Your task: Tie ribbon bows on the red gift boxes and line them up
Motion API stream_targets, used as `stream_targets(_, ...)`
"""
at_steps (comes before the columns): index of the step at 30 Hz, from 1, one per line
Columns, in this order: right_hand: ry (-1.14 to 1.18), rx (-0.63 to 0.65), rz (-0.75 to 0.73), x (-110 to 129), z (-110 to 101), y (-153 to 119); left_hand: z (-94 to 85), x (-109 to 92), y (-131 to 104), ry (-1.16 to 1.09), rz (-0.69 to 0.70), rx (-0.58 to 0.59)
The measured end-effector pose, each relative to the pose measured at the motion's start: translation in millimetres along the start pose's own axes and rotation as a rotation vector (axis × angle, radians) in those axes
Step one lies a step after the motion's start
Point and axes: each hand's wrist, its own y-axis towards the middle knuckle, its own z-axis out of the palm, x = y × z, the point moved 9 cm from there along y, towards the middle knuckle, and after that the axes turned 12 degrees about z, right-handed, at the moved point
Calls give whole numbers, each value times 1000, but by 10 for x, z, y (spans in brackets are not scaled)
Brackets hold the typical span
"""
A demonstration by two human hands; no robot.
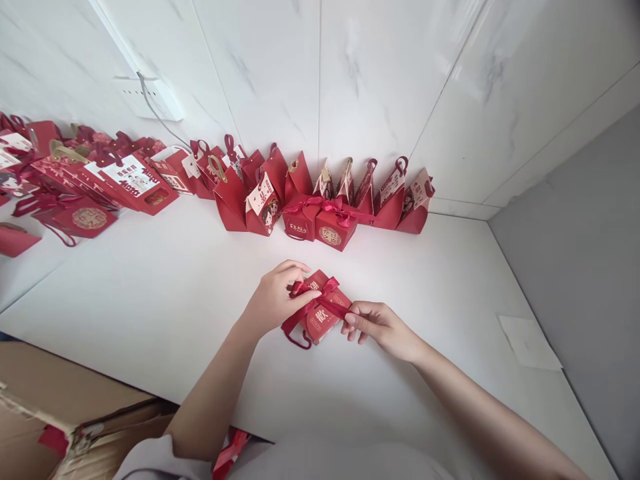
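A small red gift box (pixel 324 323) with gold lettering rests on the white table in front of me. Across its top lies a red satin ribbon (pixel 330 287) tied in a bow, and a dark red cord handle (pixel 299 343) hangs out at its lower left. My left hand (pixel 283 297) is at the box's left side, with thumb and fingers closed on the ribbon's left loop. On the right, my right hand (pixel 373 325) pinches a ribbon tail between thumb and fingers, drawn out toward the lower right. The fingertips of my left hand are partly hidden behind the ribbon.
Several red gift boxes (pixel 336 230) and bags stand along the marbled wall. More red boxes (pixel 135 183) crowd the far left, below a wall socket (pixel 150 99) with a grey cable. An opened cardboard carton (pixel 65 387) sits below the table's left edge. A white sheet (pixel 530 342) lies at right.
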Motion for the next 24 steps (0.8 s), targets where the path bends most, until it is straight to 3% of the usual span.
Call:
stream_targets(5, -22, -19, 9, -22, -2, -29, 40, 72, -64, -58, -50, -27)
stream_targets(11, -130, -18, 21, 34, -7, -102, 179, 100, -122, -229, -120, 99)
stream_targets(18, -325, -433, -105, 444, -408, -130, 184, 98, -161, -300, -174, 106)
stream_targets(20, -341, -428, -193, 620, -395, -95, 187, 72, -169, -312, -167, 116)
stream_targets(24, -377, -291, -308, 855, -250, 48, 185, 16, -168, -324, -152, 131)
